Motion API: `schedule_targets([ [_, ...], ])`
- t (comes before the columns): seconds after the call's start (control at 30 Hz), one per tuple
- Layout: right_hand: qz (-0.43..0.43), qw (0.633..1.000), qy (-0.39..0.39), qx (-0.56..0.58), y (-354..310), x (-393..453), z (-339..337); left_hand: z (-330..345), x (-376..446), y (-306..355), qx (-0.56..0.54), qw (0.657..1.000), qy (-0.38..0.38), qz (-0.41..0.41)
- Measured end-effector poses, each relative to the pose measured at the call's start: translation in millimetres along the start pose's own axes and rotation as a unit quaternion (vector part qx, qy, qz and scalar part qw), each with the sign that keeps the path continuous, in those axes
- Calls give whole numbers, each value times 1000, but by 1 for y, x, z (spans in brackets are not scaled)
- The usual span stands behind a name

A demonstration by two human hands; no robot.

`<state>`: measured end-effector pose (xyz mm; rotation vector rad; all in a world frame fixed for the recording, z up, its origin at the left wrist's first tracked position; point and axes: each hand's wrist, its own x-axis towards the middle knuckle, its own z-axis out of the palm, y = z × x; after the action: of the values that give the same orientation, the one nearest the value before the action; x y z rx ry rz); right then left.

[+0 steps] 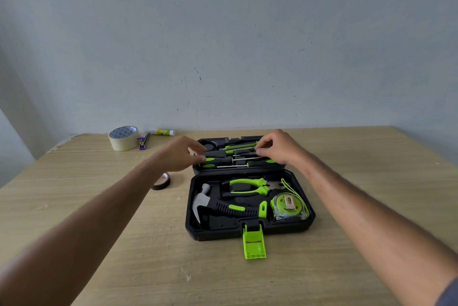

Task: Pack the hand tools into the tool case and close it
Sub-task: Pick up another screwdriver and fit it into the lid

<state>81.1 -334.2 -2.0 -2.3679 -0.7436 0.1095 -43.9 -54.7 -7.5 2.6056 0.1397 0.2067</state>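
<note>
Two bare hands reach over the far half of a black tool case that lies open on a light wood-grain table, its lime-green latch hanging forward over the near edge; the left hand hovers at the left end of the lid half, fingers curled around the butt of a black-and-green screwdriver, and the right hand pinches thumb and fingertips together on a thin shaft near the right end of the same row, though which tool that shaft belongs to I cannot tell; several more screwdrivers with green and black handles lie side by side in the lid's slots; in the near half a claw hammer with a black ribbed grip and green inserts lies diagonally, head at the left; green-handled pliers sit just behind it; a green tape measure with a yellow-green wrist loop, wrapped in clear plastic, fills the right-hand pocket; small print on the tape measure's metal clip is too fine to read; beside the case on the left a small dark roll of tape lies on the table, partly behind the left forearm; well apart, at the far left by the grey wall, stand a wide roll of masking tape with a printed core, a purple stapler, and a glue stick whose yellow label is illegible.
</note>
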Motion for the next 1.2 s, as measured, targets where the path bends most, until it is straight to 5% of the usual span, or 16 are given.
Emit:
schedule_targets([
  [0.1,57,997,29,41,7,5,-7,-6,5,1,-97,988,34,-111],
  [0.3,198,973,-4,119,18,20,-9,-17,12,10,-193,932,-105,-289],
  [0.6,262,953,-104,114,20,28,-8,-13,17,27,-157,924,-172,-303],
  [1.2,290,939,-152,103,26,41,-11,-19,31,28,-151,918,-221,-292],
])
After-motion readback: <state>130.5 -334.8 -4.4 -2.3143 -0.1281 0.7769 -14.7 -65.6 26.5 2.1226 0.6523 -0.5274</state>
